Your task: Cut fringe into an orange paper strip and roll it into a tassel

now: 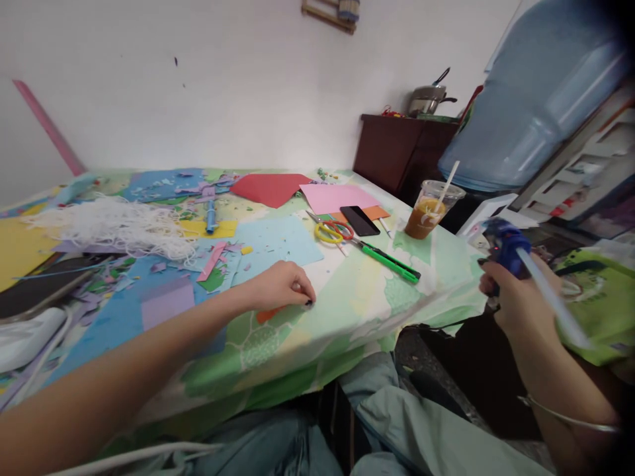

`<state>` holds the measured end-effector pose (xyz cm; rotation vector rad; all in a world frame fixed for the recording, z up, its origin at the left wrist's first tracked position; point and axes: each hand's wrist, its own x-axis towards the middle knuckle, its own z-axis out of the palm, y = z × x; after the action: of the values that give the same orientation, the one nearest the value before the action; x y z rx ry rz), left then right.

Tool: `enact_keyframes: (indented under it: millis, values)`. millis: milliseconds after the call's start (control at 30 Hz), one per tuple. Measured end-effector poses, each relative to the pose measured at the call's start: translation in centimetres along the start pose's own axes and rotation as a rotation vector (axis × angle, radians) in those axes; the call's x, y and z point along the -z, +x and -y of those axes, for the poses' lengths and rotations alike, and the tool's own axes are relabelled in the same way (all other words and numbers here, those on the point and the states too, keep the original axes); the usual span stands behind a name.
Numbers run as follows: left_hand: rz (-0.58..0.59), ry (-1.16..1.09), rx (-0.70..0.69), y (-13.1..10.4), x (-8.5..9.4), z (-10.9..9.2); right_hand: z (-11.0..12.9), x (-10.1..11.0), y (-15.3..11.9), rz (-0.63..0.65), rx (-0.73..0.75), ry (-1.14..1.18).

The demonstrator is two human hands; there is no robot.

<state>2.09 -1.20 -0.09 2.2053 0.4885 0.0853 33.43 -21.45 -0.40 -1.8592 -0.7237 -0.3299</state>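
My right hand (pixel 520 291) is wrapped round a blue glue gun (pixel 509 248), held off the table's right side. A whitish glue stick (pixel 555 297) sticks out of its back. My left hand (pixel 282 285) rests on the table near its front edge, with thumb and fingers pinched together. Whatever may be between the fingertips is too small to make out. Part of an orange paper piece (pixel 268 315) shows under this hand. Beyond it lies a light blue sheet (pixel 278 239). Scissors (pixel 333 231) with yellow and red handles and a green utility knife (pixel 391 262) lie to its right.
White string (pixel 114 225) lies heaped at the left among paper scraps. A phone (pixel 360 220), pink paper (pixel 340 198) and red paper (pixel 270 188) lie farther back. A drink cup (pixel 429 210) with a straw stands near the right edge. A large water bottle (pixel 530 106) stands beyond.
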Motion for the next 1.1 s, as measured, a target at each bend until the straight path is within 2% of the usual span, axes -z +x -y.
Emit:
enact_keyframes:
  millis: [167,333,400,567,633,800,933,1100]
  values:
    - [0.077,0.065,-0.053,1.4,-0.4,-0.3,3.9,-1.2,-4.6,0.468,-0.106,0.485]
    - [0.066,0.052,-0.044,1.6,-0.2,-0.3,4.8,-2.6,-7.9,0.738,-0.205,0.788]
    - [0.015,0.057,-0.029,1.3,0.2,0.0,4.6,-3.2,-8.8,0.794,-0.251,0.862]
    - [-0.263,0.136,0.041,0.9,1.3,1.6,4.1,-4.7,-9.9,0.891,-0.301,0.819]
    - [-0.330,0.190,0.058,0.9,1.4,2.1,4.3,-5.2,-10.2,0.900,-0.313,0.804]
    - [-0.380,0.317,0.042,1.5,0.6,2.2,4.8,-5.2,-10.9,0.976,-0.349,0.731]
    - [-0.355,0.337,0.062,1.7,-0.2,2.1,4.4,-4.8,-12.0,1.072,-0.313,0.655]
    - [-0.340,0.318,0.071,1.7,-0.3,2.4,4.1,-4.6,-12.7,1.095,-0.315,0.616]
